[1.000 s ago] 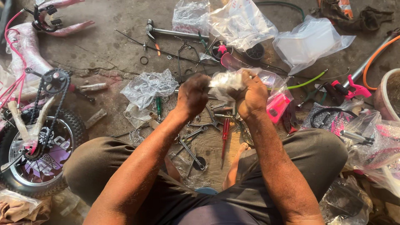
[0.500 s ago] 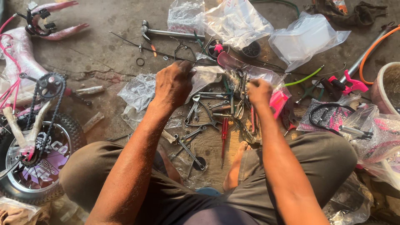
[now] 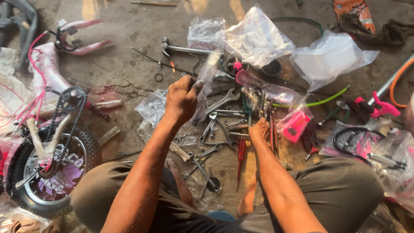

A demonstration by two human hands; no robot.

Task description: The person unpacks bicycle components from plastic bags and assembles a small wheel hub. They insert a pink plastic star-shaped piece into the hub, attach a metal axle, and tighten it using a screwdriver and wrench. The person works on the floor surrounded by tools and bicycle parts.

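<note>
On the cracked concrete floor (image 3: 129, 69), the left hand (image 3: 181, 100) is pinching crinkly clear plastic (image 3: 206, 82) while the right hand (image 3: 259, 130) is lying half-curled, empty, among steel wrenches (image 3: 215, 108).

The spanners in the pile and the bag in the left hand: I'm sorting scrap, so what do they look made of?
The grey open-ended spanners look like bare steel: dull silver sheen, hard edges, some grime. The clear crinkled bag pinched in the left hand looks like thin plastic film: see-through, glossy, creased, though motion-blurred. The right hand rests among the tools.
</note>
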